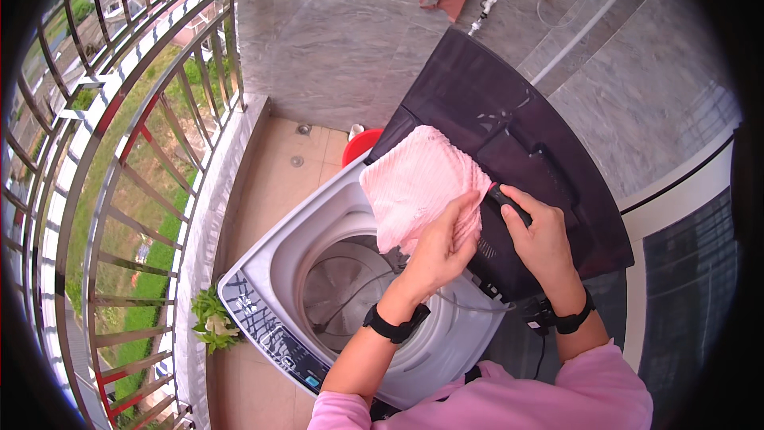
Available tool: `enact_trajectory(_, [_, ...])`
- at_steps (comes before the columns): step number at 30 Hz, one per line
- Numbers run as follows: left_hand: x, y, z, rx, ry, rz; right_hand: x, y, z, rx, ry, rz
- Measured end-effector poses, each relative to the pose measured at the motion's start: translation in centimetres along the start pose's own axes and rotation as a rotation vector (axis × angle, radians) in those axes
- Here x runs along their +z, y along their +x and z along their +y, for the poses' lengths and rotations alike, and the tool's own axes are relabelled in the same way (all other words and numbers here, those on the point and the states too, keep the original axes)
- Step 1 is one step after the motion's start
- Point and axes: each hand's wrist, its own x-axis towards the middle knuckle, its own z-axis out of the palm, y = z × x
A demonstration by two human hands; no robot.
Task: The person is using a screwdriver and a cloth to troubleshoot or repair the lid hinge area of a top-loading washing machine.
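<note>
Above the open drum of a top-loading washing machine, my left hand is closed on a ribbed pink cloth. The cloth spreads out beyond my fingers, partly in front of the raised dark lid. In my closed right hand is a black handle with a bit of red at its end. That red end meets the right edge of the cloth, and the kind of tool cannot be made out. A thin dark cable runs through the drum. Both wrists wear black bands.
A metal railing curves along the left side. Beside the machine grows a leafy plant. Part of a red basin shows behind the machine. On the grey tiled wall is a tap, and a glass door frame stands at right.
</note>
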Motion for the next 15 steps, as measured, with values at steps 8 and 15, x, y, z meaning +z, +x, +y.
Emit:
enact_trajectory(8, [-1.9, 1.2, -2.6, -0.246, 0.142, 0.285, 3.0, 2.6, 0.7, -0.108, 0.061, 0.072])
enact_trajectory(15, [-2.6, 1.0, 0.8, -0.131, 0.039, 0.377, 3.9, -1.7, 0.8, -0.334, 0.249, 0.076])
